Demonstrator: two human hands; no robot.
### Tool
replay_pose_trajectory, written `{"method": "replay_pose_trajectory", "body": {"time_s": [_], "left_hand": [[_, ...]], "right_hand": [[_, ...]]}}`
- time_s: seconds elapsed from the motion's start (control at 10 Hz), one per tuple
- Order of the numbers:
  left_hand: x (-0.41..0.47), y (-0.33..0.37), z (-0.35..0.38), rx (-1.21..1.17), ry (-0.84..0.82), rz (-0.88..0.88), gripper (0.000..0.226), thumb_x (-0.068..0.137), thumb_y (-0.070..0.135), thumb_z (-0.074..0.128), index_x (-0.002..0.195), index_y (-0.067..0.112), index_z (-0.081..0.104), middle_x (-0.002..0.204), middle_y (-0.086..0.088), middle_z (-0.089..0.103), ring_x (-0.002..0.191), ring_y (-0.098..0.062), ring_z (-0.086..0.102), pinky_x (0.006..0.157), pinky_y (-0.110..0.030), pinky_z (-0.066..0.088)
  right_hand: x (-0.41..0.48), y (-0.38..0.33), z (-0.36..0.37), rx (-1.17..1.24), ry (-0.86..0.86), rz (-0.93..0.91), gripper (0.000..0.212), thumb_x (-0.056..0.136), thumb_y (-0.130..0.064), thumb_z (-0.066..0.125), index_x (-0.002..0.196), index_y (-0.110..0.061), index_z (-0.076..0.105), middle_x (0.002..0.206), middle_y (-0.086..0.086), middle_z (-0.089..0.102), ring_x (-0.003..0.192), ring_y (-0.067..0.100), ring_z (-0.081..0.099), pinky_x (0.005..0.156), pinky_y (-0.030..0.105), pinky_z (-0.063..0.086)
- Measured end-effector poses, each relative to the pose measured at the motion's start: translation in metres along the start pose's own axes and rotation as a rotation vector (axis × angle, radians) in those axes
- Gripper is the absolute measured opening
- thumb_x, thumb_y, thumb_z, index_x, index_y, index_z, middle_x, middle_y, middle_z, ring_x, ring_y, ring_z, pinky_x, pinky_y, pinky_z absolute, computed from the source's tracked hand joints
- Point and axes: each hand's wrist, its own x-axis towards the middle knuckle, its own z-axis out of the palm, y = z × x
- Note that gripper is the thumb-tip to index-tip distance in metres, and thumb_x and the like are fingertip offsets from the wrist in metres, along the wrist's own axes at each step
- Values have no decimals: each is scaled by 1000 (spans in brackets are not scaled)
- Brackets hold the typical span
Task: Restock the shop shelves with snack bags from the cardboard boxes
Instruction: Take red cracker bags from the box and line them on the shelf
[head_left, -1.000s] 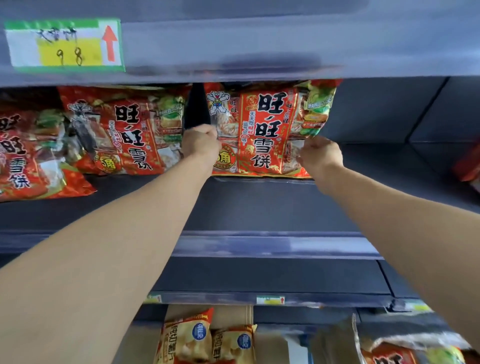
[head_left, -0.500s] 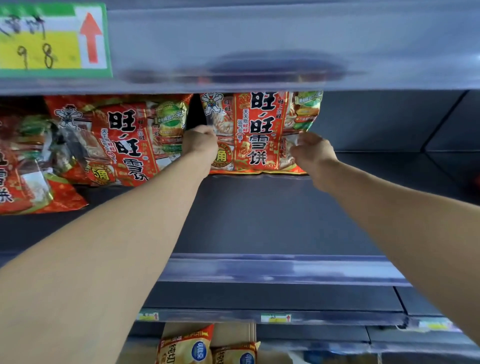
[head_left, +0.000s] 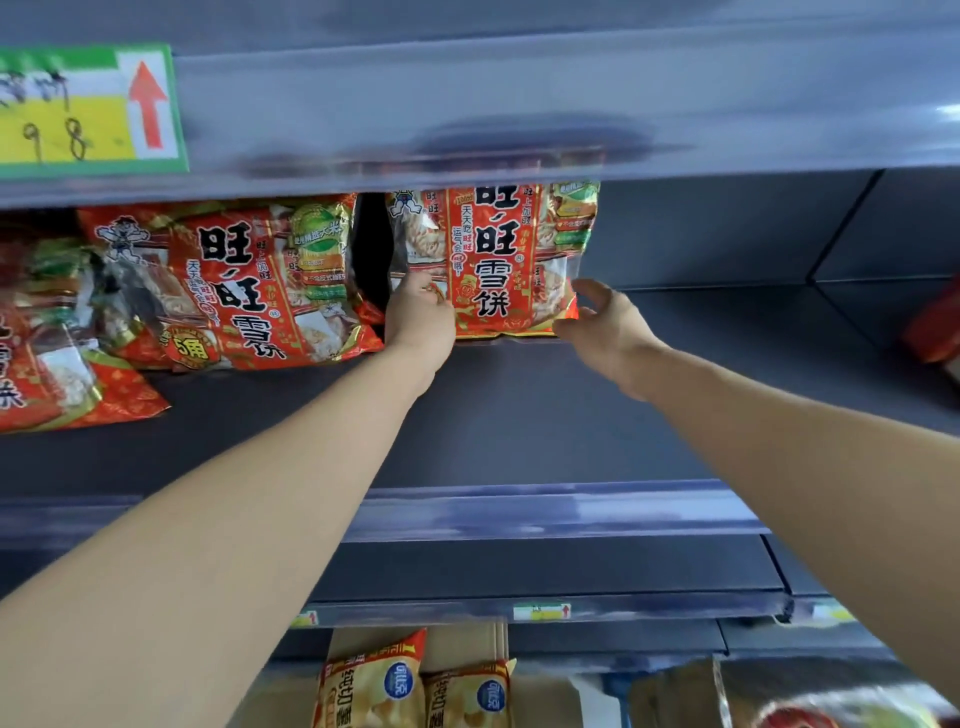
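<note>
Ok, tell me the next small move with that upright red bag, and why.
Probably release the left hand, which grips the bag at its lower left corner, and draw back: the bag stands upright on the shelf, and the right hand is open beside it.

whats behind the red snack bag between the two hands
Beside the red snack bag only the grey back panel and a dark gap on its left show. The space directly behind it is covered by the bag itself.

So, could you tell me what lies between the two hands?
In the head view, the lower half of the upright red snack bag: the left hand grips one corner, the right hand is open beside the other.
</note>
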Motion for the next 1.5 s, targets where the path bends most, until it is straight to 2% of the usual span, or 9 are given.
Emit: {"method": "replay_pose_trajectory", "body": {"time_s": [0.2,0.7,0.8,0.9,1.0,1.1,1.2,1.3,1.5], "left_hand": [[-76,10,43,35,-184,87,31,96,5,44,122,11,59,116,-8,62,104,-24,61,93,-38,53],[-355,2,202,360,-767,-177,27,93,9,50,114,1,65,114,-15,66,107,-31,62,80,-31,47],[-366,-39,217,451,-713,-354,27,92,15,54,110,-4,60,93,-14,62,82,-28,61,63,-31,42],[-368,-64,217,494,-679,-460,36,93,13,54,125,-3,55,114,-19,62,96,-26,58,79,-34,47],[-373,-90,215,482,-662,-643,50,92,15,58,138,-1,43,136,-18,52,119,-34,54,97,-40,48],[-378,-113,215,411,-608,-780,38,95,17,52,130,3,49,124,-14,61,107,-28,61,90,-39,52],[-377,-123,217,328,-554,-847,27,96,15,49,120,4,52,113,-13,66,100,-27,66,87,-38,55],[-375,-118,217,298,-520,-858,14,98,13,44,98,2,52,103,-11,64,94,-26,63,70,-35,52],[-378,-117,208,278,-506,-830,17,101,12,40,97,1,52,65,-9,55,52,-21,52,47,-28,45]], "right_hand": [[-56,33,-50,-251,84,-55,35,93,-11,50,126,-15,58,125,5,63,114,25,58,88,22,44],[-254,205,-220,-462,-183,417,28,94,-12,50,112,1,67,115,17,65,110,32,59,90,32,47],[-268,242,-209,-461,-257,555,35,101,-19,38,129,-10,57,124,9,62,116,27,58,97,33,48],[-274,269,-192,-769,-381,481,38,102,-12,32,138,-21,41,99,10,62,104,26,62,83,31,51],[-282,271,-176,-451,-326,621,15,102,-28,40,104,-13,40,65,3,34,67,20,52,55,24,40],[-283,280,-164,-551,-383,603,38,96,-33,53,114,0,51,66,2,38,54,11,36,44,20,30],[-279,286,-155,-533,-370,606,57,92,-36,59,132,3,46,85,5,53,64,15,48,53,23,41],[-277,289,-149,-505,-349,637,55,90,-33,63,130,1,47,74,2,47,62,13,50,49,22,43],[-277,285,-153,-458,-298,556,32,93,-9,52,123,-1,56,113,12,63,97,27,61,51,19,31]]}}
